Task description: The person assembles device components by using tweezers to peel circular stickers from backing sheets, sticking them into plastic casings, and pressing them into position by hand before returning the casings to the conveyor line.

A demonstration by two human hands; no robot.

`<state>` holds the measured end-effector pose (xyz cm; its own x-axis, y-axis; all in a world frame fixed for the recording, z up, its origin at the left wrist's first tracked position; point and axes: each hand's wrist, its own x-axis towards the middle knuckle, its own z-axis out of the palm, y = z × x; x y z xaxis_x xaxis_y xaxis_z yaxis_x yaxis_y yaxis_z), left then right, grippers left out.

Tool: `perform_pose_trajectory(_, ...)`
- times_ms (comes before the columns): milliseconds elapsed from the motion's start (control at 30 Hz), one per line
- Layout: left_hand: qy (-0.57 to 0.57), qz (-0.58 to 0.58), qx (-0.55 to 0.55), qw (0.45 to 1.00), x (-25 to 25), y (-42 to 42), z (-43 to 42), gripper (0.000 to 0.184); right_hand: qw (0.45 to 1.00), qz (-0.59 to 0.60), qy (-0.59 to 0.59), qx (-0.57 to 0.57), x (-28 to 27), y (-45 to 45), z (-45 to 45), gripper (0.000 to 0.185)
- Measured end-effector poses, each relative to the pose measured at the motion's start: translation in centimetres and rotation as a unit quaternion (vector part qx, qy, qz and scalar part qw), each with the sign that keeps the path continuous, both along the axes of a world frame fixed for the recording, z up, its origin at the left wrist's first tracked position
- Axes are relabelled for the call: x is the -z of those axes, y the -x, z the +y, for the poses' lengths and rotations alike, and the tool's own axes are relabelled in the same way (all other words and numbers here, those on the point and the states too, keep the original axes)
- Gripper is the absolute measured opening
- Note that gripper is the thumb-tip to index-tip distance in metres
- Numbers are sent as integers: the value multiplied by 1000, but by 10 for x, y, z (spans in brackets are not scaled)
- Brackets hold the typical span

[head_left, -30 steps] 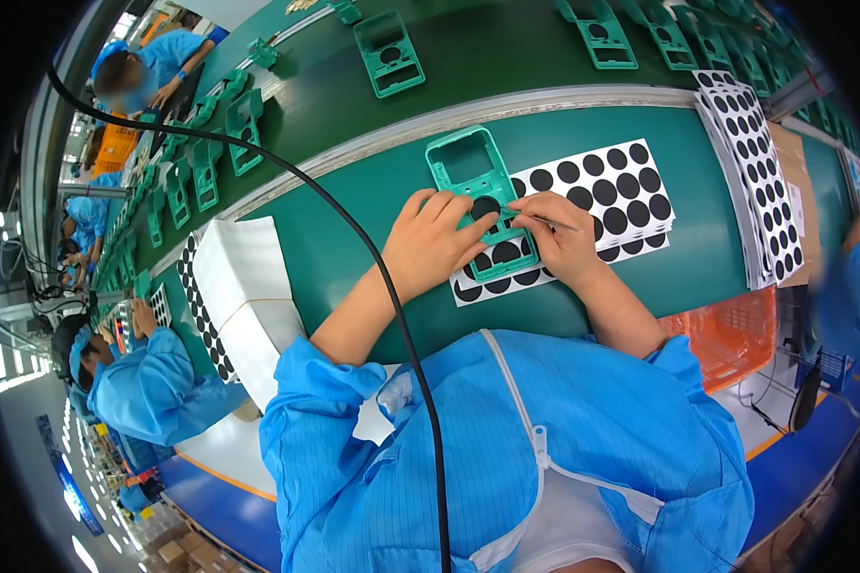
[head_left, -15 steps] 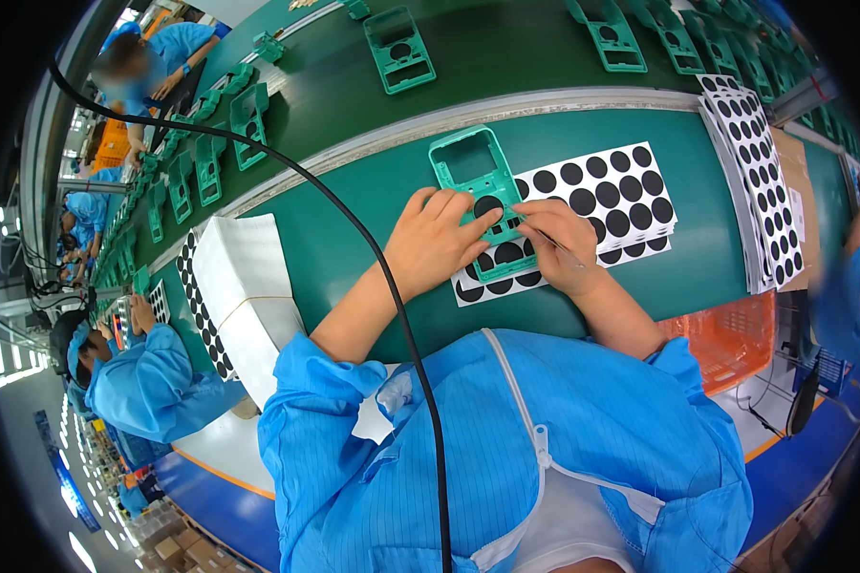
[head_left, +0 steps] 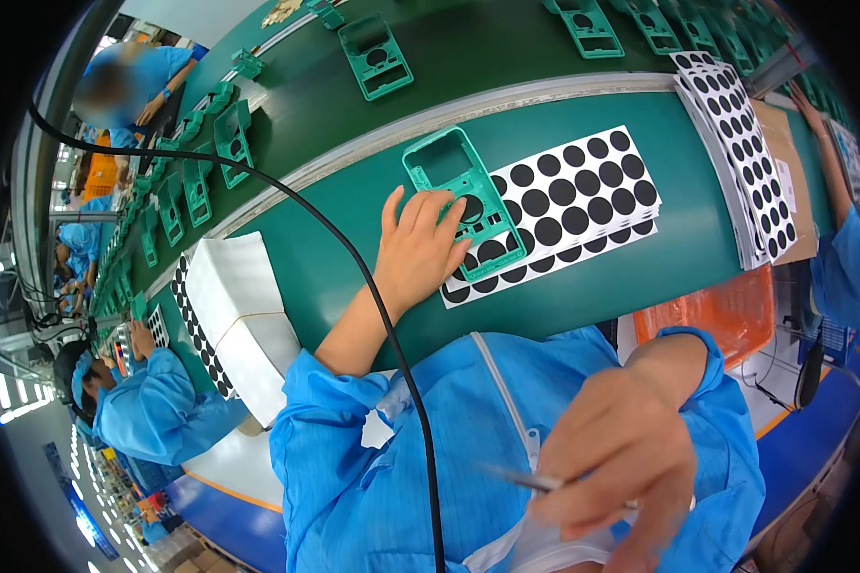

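Observation:
A green plastic housing (head_left: 497, 219) lies tilted on the left part of sheets of black round stickers (head_left: 583, 196), with a black disc (head_left: 470, 209) showing in its round recess. My left hand (head_left: 419, 250) rests on the housing's left edge, fingers over its side and the thumb near the disc. Close to the camera, in front of my chest, my right hand (head_left: 621, 458) is blurred and holds a thin pointed metal tool (head_left: 526, 478), apart from the housing. Its fingers are closed round the tool.
More green housings (head_left: 376, 57) stand on the belt beyond the metal rail. Sticker sheets are stacked at the right (head_left: 736, 153), beside an orange crate (head_left: 717, 320). White sheets (head_left: 244, 296) lie at the left. A black cable hangs across the view. Co-workers sit at the left; an arm (head_left: 827, 153) shows at the right.
My right hand has moved away from the housing, down and toward my chest, with the tool. My left hand stays on the housing. The whole view has shifted slightly.

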<state>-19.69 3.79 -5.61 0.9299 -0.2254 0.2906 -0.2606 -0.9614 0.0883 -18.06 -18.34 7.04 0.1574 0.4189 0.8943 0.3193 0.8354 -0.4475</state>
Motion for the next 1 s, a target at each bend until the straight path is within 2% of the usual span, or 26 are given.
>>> perform_pose_trajectory(100, -4, 4, -8, 1000, 0, 1, -4, 44, 995, 43, -64, 68, -17, 13, 10, 32)
perform_pose_trajectory(167, -11, 5, -11, 1000, 0, 2, -5, 44, 991, 0, -77, 112, -14, 18, 12, 32)
perform_pose_trajectory(267, 4, -7, -27, 1000, 6, 7, -9, 45, 988, -23, -27, 153, -29, 15, 7, 33)
perform_pose_trajectory(333, 97, -76, -95, 988, 14, 11, -15, 48, 985, -29, -26, 169, -24, 14, 6, 32)
perform_pose_trajectory(400, 130, -106, -125, 978, 17, 11, -18, 51, 984, -55, -37, 165, -21, 11, 9, 32)
perform_pose_trajectory(467, 321, 4, -220, 921, 23, 8, -18, 54, 989, -14, -58, 138, -18, 9, 5, 26)
perform_pose_trajectory(533, 317, 11, -228, 920, 25, 3, -13, 54, 993, -20, -61, 95, -12, 0, -5, 24)
perform_pose_trajectory(600, 373, 22, -241, 896, 24, 0, -10, 53, 996, -23, -63, 56, -4, -10, -16, 21)
perform_pose_trajectory(667, 382, -28, -247, 890, 29, -7, 1, 52, 999, -39, 10, 36, 7, -20, -26, 17)
perform_pose_trajectory(733, 387, -84, -248, 884, 32, -21, 27, 51, 982, -78, -35, 170, 23, -37, -25, 15)
perform_pose_trajectory(800, 405, -96, -296, 860, 30, -38, 69, 49, 928, -65, 97, 353, 64, -46, -39, 23)
perform_pose_trajectory(867, 374, -128, -329, 858, 28, -64, 115, 47, 896, 108, 192, 385, 101, -46, -39, 31)
perform_pose_trajectory(933, 245, -135, -368, 887, 19, -89, 159, 51, 874, 103, 240, 409, 126, -53, -44, 35)
perform_pose_trajectory(1000, 207, -56, -351, 911, 8, -109, 188, 58, 859, 101, 264, 427, 139, -55, -44, 36)
